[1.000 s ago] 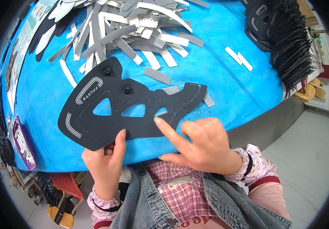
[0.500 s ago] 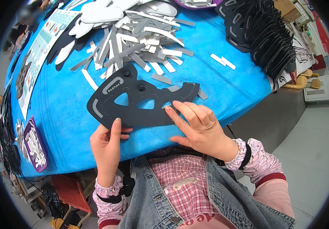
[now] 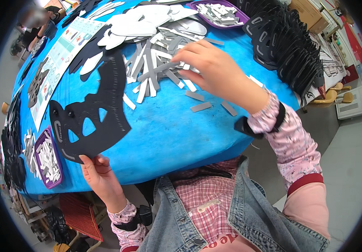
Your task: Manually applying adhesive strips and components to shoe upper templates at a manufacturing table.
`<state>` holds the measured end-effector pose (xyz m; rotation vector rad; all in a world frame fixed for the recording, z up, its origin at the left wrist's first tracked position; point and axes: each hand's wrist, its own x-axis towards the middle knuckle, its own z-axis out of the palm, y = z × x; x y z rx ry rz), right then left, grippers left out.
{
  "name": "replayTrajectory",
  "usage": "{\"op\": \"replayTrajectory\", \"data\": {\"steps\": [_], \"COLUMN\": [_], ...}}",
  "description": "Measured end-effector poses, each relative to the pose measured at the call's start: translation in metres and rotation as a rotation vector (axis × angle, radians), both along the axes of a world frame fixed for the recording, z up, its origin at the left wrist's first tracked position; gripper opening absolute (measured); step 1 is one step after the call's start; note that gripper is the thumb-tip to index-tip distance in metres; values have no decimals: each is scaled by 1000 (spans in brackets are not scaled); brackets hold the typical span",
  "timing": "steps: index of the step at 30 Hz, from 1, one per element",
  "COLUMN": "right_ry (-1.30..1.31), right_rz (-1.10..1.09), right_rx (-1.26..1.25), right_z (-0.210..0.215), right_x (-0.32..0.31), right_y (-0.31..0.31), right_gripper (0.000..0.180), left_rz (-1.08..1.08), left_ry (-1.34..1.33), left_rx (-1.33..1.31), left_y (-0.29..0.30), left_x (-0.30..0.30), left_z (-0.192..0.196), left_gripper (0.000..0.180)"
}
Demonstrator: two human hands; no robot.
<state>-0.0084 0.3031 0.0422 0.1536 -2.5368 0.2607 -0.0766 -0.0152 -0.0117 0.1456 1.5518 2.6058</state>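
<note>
My left hand (image 3: 100,178) pinches the lower edge of a flat black shoe upper (image 3: 116,105) between thumb and fingers. The upper has triangular cutouts, grey curved markings and two small dark knobs. It is tilted, with one long arm reaching up beside the heap. My right hand (image 3: 216,69) is over the heap of grey and white strips (image 3: 149,63), thumb and fingertips closed on the end of a grey strip (image 3: 158,71). The strip's other end lies across the heap. Several loose grey strips (image 3: 200,106) lie on the blue cloth below my right hand.
Purple trays of short strips stand at the left (image 3: 53,183) and far side (image 3: 243,22). White insole-shaped pieces (image 3: 134,27) lie behind the heap. Black uppers (image 3: 292,50) are stacked at right. A printed sheet (image 3: 63,59) lies left. Another person (image 3: 36,27) is far left.
My left hand has moved left with the black upper, which has turned so its arm points up. My right hand has left the upper and reached to the strips. The view has shifted slightly.
</note>
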Motion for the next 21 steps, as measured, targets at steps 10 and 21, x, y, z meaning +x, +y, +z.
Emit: {"op": "replayTrajectory", "data": {"steps": [10,21], "right_ry": [-81,-847], "right_rz": [-59,72], "right_rx": [158,-1091], "right_z": [-17,14], "right_x": [-25,51], "right_y": [-4,-48], "right_gripper": [10,27], "left_rz": [13,-109], "left_ry": [42,-4], "left_rx": [73,146], "left_y": [-20,-17], "left_x": [-2,-4], "left_z": [-3,-7], "left_gripper": [21,23]}}
